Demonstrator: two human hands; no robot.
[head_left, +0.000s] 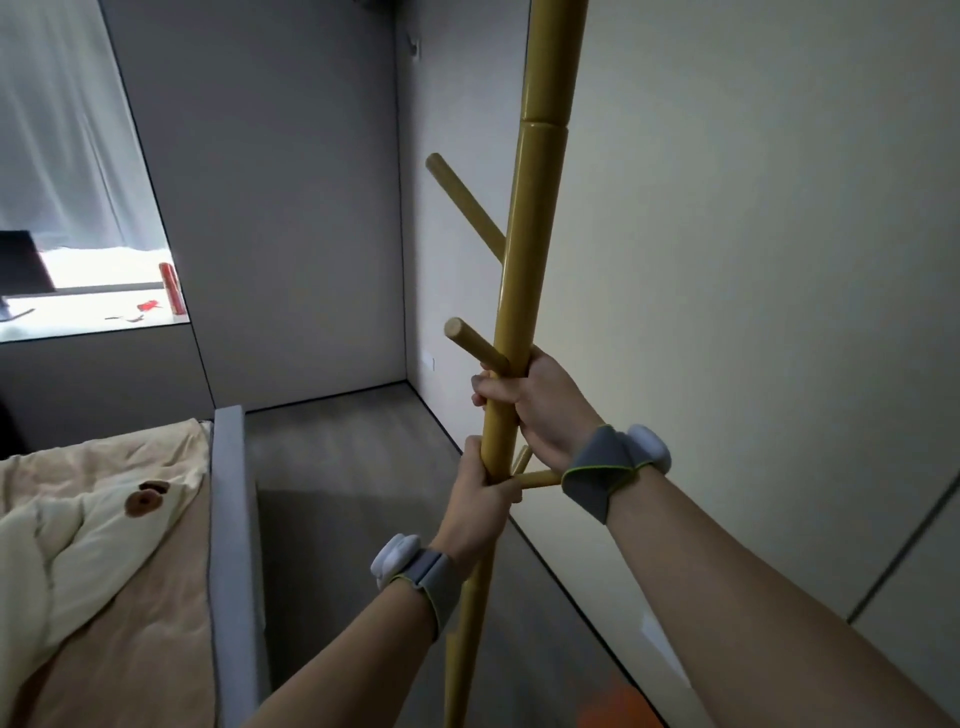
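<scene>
Closest in, two bare forearms come up from the bottom, each with a grey wristband (left, right) carrying a white pod. The left grip is wrapped round the yellow coat stand low on the pole, right beside a pair of short pegs. The right grip is wrapped round the same pole a bit higher, just under a longer peg that sticks up and left. So both grips are full, holding the stand.

The pole leans a little, top going right. Its foot is out of frame, so I can't tell if it's on the floor. Another peg sits higher up. The stand is close to the cream wall on the right. Left of it there's a bed with a rumpled cream duvet. Way back, a bright desk has a red bottle and a dark monitor on it.
</scene>
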